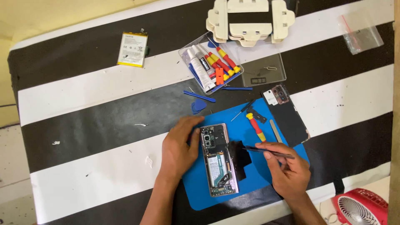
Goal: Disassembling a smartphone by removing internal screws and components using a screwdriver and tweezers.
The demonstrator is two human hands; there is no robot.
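An opened phone (pixel 218 160) lies face down on a blue mat (pixel 200 191), its boards and battery bay bare. The left hand (pixel 178 148) rests against the phone's left edge near the top, fingers curled on the frame to steady it; it grips nothing else. Right of the phone, the right hand (pixel 287 171) pinches tweezers (pixel 268 152), whose tips point left and meet a black film (pixel 241 158) that sticks out from the phone's right side. Whether the tips have actually nipped the film I cannot tell. Above and right of the phone lie a red-and-yellow screwdriver (pixel 255 127), a back cover (pixel 287 116) and a pale spudger (pixel 275 131); further above sits a tool tray (pixel 210 62), and far up left a loose battery (pixel 132 49). The risks, as I judge them: a hard or slanted pull could tear the thin film or drag a flex cable beneath it, the metal tips could slip onto the board and scratch parts, and a loose left hand would let the phone slide.
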